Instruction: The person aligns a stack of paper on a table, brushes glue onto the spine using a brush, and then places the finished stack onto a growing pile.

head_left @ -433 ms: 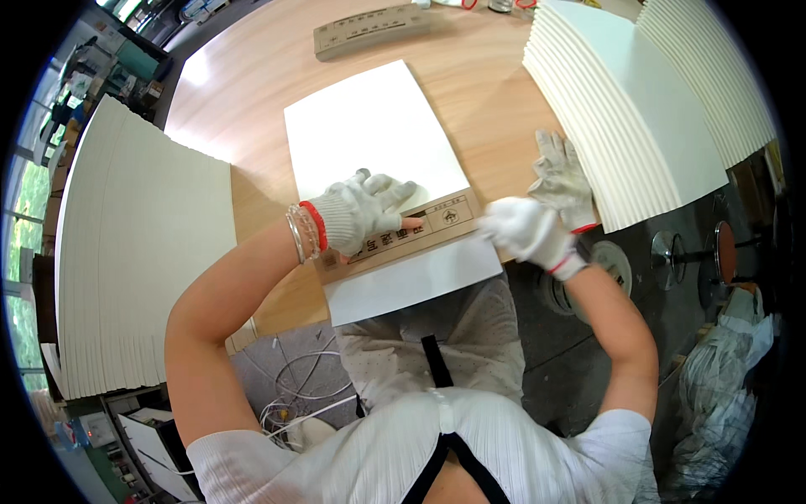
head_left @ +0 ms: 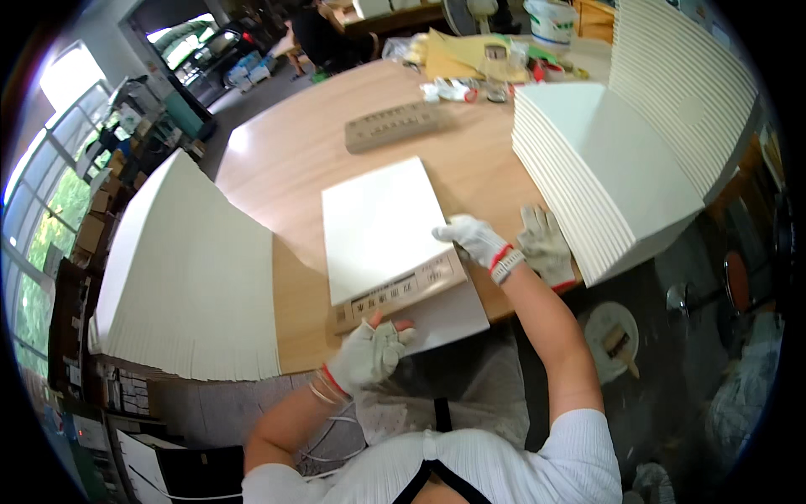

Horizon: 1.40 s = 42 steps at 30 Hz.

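In front of me on the table lies a white paper block [head_left: 378,227] with a brown printed strip [head_left: 403,290] along its near edge. A pale sheet [head_left: 449,317] sticks out from under that edge, toward me. My left hand [head_left: 369,353], in a white glove with bare fingertips, is at the strip's near left part, its fingers curled; what they hold, if anything, is hidden. My right hand [head_left: 474,238], also gloved, grips the block's right edge, its fingertips on the top. A loose work glove [head_left: 546,248] lies just right of it.
Tall stacks of white sheets stand left [head_left: 193,286] and right [head_left: 579,181] of the block. Farther back lies another brown printed bundle [head_left: 395,126]. Beyond it are a glass jar [head_left: 496,74] and yellow paper [head_left: 457,59]. A bucket [head_left: 611,332] with a brush stands on the floor at right.
My left hand has come off the top of the strip to its near side, its fingers now curled. My right hand has moved in from the right onto the block. The view has tilted up.
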Available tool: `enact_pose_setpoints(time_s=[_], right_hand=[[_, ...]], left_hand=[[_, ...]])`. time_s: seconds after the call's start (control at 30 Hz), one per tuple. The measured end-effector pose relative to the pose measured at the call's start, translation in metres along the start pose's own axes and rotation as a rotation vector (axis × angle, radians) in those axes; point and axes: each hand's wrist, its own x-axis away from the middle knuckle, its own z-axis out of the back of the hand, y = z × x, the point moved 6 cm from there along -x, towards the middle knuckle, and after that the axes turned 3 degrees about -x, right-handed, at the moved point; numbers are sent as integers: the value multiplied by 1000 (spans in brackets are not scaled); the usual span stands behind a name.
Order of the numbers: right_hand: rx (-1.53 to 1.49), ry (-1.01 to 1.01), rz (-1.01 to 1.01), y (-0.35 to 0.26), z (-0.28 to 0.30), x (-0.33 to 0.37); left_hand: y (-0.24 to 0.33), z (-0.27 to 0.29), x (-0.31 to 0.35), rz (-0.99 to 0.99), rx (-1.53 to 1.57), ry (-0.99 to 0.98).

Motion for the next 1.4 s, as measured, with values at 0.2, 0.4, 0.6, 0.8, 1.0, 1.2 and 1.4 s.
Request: enact_pose_setpoints(time_s=[0.2, 0.4, 0.6, 0.8, 1.0, 1.2, 1.4], right_hand=[[-622, -90, -92, -19, -18, -14], [-650, -103, 295, -79, -53, 12], [-598, -285, 726, -239, -145, 57], [-352, -298, 898, -382, -285, 61], [929, -100, 1006, -395, -374, 47], [731, -83, 870, -389, -376, 26], [90, -396, 791, -328, -328, 50]], left_hand=[[30, 24, 1, -474, 49, 296], [64, -22, 112, -962, -623, 464], [53, -75, 284, -1603, -702, 107], [77, -77, 450, -2353, -691, 1087], [123, 0, 499, -1520, -932, 1924], [159, 66, 523, -1960, -839, 2005], [136, 50, 511, -2179, -512, 1481]])
